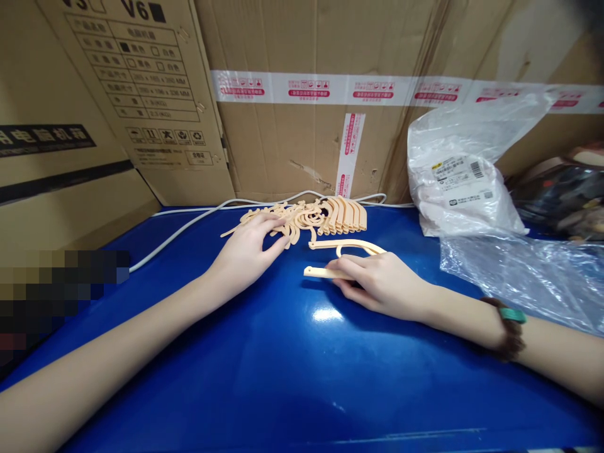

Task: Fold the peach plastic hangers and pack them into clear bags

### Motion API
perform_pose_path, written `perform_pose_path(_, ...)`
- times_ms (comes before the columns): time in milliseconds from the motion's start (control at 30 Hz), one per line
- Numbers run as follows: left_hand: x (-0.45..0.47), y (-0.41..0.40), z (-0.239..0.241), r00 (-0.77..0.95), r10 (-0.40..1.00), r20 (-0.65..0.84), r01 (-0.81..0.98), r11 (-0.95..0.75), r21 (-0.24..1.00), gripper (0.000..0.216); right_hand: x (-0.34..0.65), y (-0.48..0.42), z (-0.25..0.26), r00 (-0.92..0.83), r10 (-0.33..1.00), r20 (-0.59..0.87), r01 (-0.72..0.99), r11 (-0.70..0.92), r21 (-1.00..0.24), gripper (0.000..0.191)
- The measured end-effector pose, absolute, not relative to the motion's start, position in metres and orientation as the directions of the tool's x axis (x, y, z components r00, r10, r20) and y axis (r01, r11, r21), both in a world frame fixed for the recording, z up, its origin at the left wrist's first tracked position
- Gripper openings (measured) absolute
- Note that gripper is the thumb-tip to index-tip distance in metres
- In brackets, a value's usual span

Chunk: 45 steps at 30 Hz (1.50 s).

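My right hand (377, 283) is closed around a cream plastic strip (321, 272); its flat end with a small hole sticks out to the left. Just beyond those fingers is a second, curved cream strip (337, 243) with a loop under it; whether the hand also touches it I cannot tell. My left hand (252, 245) lies over a loose pile of small curved cream pieces (302, 217), thumb and fingers apart. Part of the pile is hidden under that hand. Right of the pile, several matching curved cream parts (346, 214) stand in a neat row.
A blue table top (283, 377) carries everything. Cardboard boxes (283, 138) wall off the back and left. A white cable (184, 220) runs behind the pile. A white plastic bag (457, 182) and clear plastic wrap (519, 270) lie at the right.
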<state>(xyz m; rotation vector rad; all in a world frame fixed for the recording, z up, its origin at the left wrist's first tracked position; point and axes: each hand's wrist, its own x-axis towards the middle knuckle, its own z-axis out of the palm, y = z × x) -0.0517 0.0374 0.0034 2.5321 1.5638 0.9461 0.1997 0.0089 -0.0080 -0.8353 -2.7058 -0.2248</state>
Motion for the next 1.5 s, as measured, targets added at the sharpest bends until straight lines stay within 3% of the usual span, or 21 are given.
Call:
perform_pose_path(167,-0.047,0.029,0.011,0.245,0.811,0.531,0.668,-0.538,0.514,0.021,0.199,0.009,-0.007,-0.789,0.52,0.326,0.566,0.822,0.058,0.027)
perform_pose_path(267,-0.044,0.025,0.014,0.237,0.842,0.485,0.674,-0.501,0.542,0.021,0.199,0.009,-0.007,-0.788,0.523,0.325,0.569,0.821,0.059,0.026)
perform_pose_path(533,-0.044,0.019,0.01,0.38,0.76,0.527,0.67,-0.619,0.409,0.015,0.198,0.008,-0.007,-0.787,0.542,0.297,0.58,0.813,0.055,0.028)
perform_pose_path(900,-0.041,0.009,0.011,0.448,0.704,0.551,0.732,-0.643,0.226,0.027,0.2,0.009,-0.008,-0.794,0.541,0.278,0.569,0.822,0.024,0.024)
perform_pose_path(1267,-0.035,0.0,0.009,0.564,0.704,0.433,0.729,-0.67,0.14,0.028,0.198,0.009,-0.005,-0.81,0.541,0.227,0.556,0.831,0.004,0.023)
perform_pose_path(1500,-0.035,0.0,0.01,0.585,0.711,0.39,0.722,-0.676,0.147,0.027,0.198,0.01,-0.006,-0.818,0.529,0.228,0.545,0.838,0.012,0.023)
